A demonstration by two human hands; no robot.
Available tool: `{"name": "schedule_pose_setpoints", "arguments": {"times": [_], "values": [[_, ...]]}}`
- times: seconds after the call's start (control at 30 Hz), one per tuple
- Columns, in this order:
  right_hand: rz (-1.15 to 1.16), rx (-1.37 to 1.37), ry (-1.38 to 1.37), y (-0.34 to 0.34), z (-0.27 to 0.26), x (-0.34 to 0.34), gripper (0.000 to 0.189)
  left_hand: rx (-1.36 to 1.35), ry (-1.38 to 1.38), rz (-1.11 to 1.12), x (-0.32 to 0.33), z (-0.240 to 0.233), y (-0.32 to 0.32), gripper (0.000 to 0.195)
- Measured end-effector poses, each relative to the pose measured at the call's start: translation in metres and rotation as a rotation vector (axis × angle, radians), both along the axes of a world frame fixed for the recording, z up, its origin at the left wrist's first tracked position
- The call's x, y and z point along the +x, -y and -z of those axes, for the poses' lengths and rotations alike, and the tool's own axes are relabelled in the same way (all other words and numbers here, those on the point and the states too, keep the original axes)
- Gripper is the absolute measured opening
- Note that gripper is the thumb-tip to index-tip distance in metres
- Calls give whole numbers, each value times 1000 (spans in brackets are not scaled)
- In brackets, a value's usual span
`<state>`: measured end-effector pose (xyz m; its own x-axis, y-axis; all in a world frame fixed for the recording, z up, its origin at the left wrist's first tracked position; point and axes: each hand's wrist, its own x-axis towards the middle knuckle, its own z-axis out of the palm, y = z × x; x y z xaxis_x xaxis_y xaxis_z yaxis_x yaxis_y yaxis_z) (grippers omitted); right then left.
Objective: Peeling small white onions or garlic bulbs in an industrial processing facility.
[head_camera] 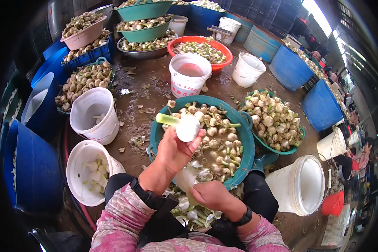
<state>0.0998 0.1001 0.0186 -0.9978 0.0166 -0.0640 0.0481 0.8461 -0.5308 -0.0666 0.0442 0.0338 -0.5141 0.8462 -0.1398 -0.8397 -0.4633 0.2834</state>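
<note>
My left hand (173,149) grips a clean white garlic bulb (189,128), its short green stem pointing left. Below it, my right hand (211,193) pinches a thin strip of garlic skin (186,179). Both hands are over the near part of a green basin (249,157), where unpeeled garlic bulbs (222,138) lie in murky water. Loose garlic skins and stem pieces (193,214) are heaped between my legs. Peeled bulbs (97,174) lie inside a white bucket (78,189) to the left of my knee.
Another white bucket (91,94) holds a few white pieces. Right of the basin stand a heaped garlic basket (272,121) and a tilted white bucket (282,186). Ahead are a bucket of reddish liquid (184,83) and a red basin (228,56). Blue tubs (34,170) line the left; people sit far right.
</note>
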Motion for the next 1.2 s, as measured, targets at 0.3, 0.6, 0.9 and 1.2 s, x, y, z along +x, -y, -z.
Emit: {"name": "schedule_pose_setpoints", "arguments": {"times": [0.3, 0.6, 0.9, 1.2], "values": [[544, -949, -129, -37, -16, -9, 34, 200, -445, 126, 8, 4, 3, 38], [701, 84, -146, -109, 70, -48, 28, -720, -733, -233, -6, 25, -10, 34], [676, 341, 644, -133, 204, -36, 23, -630, -736, 30, 4, 38, -26, 19], [479, -268, -226, -92, 33, -63, 27, -740, -492, -32, -6, 42, -35, 30]]}}
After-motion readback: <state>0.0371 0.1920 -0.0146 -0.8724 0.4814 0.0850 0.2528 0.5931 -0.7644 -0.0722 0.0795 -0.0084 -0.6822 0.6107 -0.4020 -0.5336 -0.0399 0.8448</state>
